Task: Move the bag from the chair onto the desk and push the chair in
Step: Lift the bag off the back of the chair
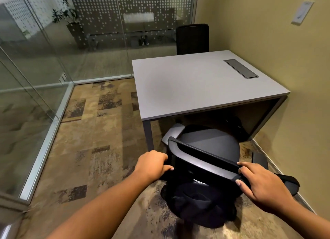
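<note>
Low in the frame, centre right, stands the black swivel office chair with a curved plastic-edged backrest point(205, 160), its seat turned toward the grey rectangular table point(196, 89) that fills the middle right. The seat front lies near the table's near edge, not under it. The left hand point(153, 164) grips the backrest's left end, fingers point(161, 157) curled over the top edge and thumb pressed against the side. The right hand point(262, 183) holds the backrest's right end, fingers point(247, 166) folded over the rim and thumb clamped on the near face (both grips closed around the frame itself).

Below the backrest, at lower centre, a dark navy soft fabric bag point(200, 206) sits slumped behind the chair; whether it hangs from the chair or rests on the patterned brown carpet point(92, 131) cannot be told. A black strap-like piece shows just right of the right hand.

The tabletop is bare save for a dark grey recessed cable hatch point(241, 68) near its upper right. A second black high-backed chair point(192, 39) stands beyond the far edge. Glass partition walls point(44, 51) run along the left and top.
</note>
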Available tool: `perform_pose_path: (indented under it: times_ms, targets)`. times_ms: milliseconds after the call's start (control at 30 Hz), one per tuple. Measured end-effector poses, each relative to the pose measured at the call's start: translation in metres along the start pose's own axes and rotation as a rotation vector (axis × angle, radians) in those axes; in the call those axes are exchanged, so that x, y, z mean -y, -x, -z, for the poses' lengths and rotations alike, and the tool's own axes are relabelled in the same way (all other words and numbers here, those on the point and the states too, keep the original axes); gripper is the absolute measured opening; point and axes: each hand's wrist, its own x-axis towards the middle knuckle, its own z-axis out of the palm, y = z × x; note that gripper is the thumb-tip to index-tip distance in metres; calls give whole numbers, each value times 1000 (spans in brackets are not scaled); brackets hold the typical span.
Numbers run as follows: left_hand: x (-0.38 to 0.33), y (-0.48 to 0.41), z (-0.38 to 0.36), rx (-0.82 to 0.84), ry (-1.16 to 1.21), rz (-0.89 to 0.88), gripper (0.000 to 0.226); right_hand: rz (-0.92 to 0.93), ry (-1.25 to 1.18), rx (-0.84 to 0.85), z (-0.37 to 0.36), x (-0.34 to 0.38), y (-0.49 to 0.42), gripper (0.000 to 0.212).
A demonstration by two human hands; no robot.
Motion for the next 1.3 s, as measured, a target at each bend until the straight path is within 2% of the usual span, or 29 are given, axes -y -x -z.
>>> perform_pose_path:
  times_ms: [100,300,367,467,600,733,867,1033,1133,1200,1233,1300]
  targets:
    - [-22,15,-17,-16,105,-63,29,9,47,-4,-1,15,-8,44]
    - [-62,48,-44,-42,161,-174,28,68,92,36,2,38,-23,45]
    - [-65,59,-49,-45,172,-168,24,137,131,40,10,35,-33,48]
    - [-68,78,-51,-55,236,-147,30,287,193,-13,26,23,-53,63]
    - [-83,100,-46,-63,298,-195,38,443,271,-82,37,4,-54,63]
    - [-112,109,-37,-121,308,-240,28,402,252,-151,45,-24,-30,58]
    - [-155,107,-24,-194,336,-339,34,345,207,-218,57,-56,4,52]
    - [-209,96,-10,-258,333,-410,45,100,48,-243,67,-91,58,53]
    - [-238,89,-2,-286,401,-449,55,-22,-22,-237,68,-113,98,47]
    - [-257,84,3,-304,417,-480,53,-88,-104,-249,68,-125,126,40]
    - [-265,81,6,-315,418,-494,53,-115,-154,-238,65,-130,142,41]
    - [-280,75,13,-340,429,-520,55,-132,-253,-163,52,-136,174,58]
